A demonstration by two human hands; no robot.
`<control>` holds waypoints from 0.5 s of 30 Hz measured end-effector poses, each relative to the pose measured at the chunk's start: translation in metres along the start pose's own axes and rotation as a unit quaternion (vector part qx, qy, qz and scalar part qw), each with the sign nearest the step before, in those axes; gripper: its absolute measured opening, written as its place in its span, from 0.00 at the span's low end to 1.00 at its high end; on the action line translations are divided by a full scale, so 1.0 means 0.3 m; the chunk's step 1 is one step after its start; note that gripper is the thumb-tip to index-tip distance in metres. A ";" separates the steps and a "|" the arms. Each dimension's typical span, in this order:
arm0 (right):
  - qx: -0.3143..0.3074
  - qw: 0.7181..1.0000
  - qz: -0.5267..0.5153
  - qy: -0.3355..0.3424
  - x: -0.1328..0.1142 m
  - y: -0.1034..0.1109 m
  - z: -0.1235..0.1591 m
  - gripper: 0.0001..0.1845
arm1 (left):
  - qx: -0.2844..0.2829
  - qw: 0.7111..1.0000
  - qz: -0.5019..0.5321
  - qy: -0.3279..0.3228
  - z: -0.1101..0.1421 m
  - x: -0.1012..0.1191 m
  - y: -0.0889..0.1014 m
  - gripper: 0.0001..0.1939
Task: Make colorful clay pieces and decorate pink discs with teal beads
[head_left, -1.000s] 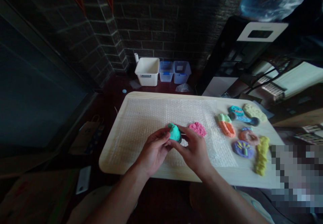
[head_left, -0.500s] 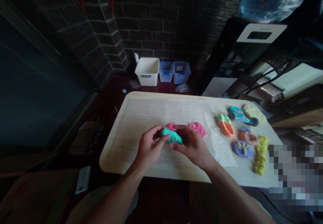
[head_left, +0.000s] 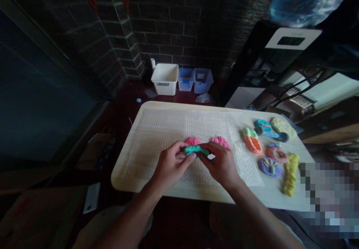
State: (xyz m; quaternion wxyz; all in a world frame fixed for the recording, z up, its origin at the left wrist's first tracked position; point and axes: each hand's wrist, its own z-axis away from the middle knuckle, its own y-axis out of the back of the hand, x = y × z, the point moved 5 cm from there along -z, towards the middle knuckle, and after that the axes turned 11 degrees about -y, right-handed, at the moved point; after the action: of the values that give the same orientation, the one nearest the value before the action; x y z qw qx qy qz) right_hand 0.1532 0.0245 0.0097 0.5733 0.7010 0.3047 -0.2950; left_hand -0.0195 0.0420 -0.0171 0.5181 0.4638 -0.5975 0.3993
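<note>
Left hand [head_left: 173, 163] and right hand [head_left: 223, 163] both pinching our teal clay piece [head_left: 196, 150], over the bubble wrap [head_left: 165, 125] | two pink clay pieces [head_left: 192, 141] [head_left: 220, 141] just beyond our fingers | bare wrap out to the table's [head_left: 148, 104] far-left corner | bins [head_left: 165, 77] past the far edge

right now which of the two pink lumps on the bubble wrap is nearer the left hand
The left-hand pink lump, just beyond the green piece; the other sits behind the right hand.
</note>
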 end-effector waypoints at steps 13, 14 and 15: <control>-0.137 0.896 -0.375 -0.194 0.069 -0.059 -0.017 0.12 | 0.023 0.958 0.265 0.106 0.001 -0.013 -0.030 0.14; -0.166 0.870 -0.414 -0.212 0.066 -0.070 -0.016 0.13 | 0.022 0.946 0.303 0.118 0.001 -0.008 -0.034 0.14; -0.174 0.851 -0.440 -0.226 0.064 -0.075 -0.014 0.14 | 0.020 0.935 0.330 0.126 0.001 -0.003 -0.038 0.14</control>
State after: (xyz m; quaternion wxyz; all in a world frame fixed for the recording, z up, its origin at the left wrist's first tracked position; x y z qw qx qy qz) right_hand 0.1485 0.0339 -0.0183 0.5494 0.2961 0.4897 -0.6088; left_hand -0.0085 0.0391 -0.0180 0.4185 0.1970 -0.6388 0.6148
